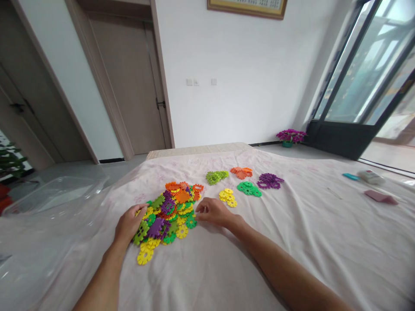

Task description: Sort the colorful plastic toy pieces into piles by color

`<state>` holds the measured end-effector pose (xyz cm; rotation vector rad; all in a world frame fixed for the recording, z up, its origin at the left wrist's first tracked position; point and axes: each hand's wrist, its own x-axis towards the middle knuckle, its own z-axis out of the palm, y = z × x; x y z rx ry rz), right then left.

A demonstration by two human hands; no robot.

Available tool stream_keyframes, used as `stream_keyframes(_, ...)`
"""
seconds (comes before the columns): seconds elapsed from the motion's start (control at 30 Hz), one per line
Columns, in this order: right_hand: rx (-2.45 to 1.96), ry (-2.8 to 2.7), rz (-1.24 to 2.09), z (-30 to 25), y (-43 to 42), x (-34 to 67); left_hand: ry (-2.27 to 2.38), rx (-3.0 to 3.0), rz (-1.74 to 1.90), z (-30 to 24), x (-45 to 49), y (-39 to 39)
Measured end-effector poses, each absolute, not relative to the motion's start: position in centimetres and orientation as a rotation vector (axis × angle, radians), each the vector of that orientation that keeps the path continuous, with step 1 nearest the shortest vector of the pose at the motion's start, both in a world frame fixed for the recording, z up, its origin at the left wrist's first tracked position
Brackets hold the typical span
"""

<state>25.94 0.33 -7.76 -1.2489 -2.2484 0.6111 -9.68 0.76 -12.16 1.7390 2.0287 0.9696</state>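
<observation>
A mixed heap of plastic interlocking pieces (167,207) lies on the cloth in front of me, with yellow and green notched discs and toothed orange, purple and olive-green plates. My left hand (129,222) rests against the heap's left side, fingers stretched over its edge near an olive-green plate (141,233). At the right side is my right hand (212,211), its fingers curled together beside a green disc (191,222); anything between the fingertips is hidden. Beyond it are single-colour groups: light-green plates (216,177), orange plates (241,173), purple plates (270,181), green discs (249,188) and yellow discs (228,196).
A pale, wrinkled cloth (308,242) covers the broad surface. Clear plastic packaging (55,203) stands along the left. Toward the right edge lie a blue item (351,176), a white packet (370,177) and a folded pink item (381,197).
</observation>
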Motion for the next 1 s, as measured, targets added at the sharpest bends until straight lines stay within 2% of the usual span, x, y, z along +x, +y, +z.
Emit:
stream_keyframes(0.23,-1.218,-2.407,0.379,-7.7,-1.1,24.2,2.040,1.744,0.968,-11.8,-9.4,0.6)
stream_keyframes(0.47,-1.258,-2.361,0.442,-8.4,-0.7,24.4,2.046,1.765,0.990,-11.9,-9.5,0.6)
stream_keyframes(0.63,-1.282,-2.166,0.528,-9.0,0.5,25.3,2.043,1.757,0.977,-11.9,-9.5,0.6)
stream_keyframes(1.0,-1.704,-1.582,0.123,-8.7,5.2,33.5,2.039,1.748,0.983,-12.0,-9.6,0.7)
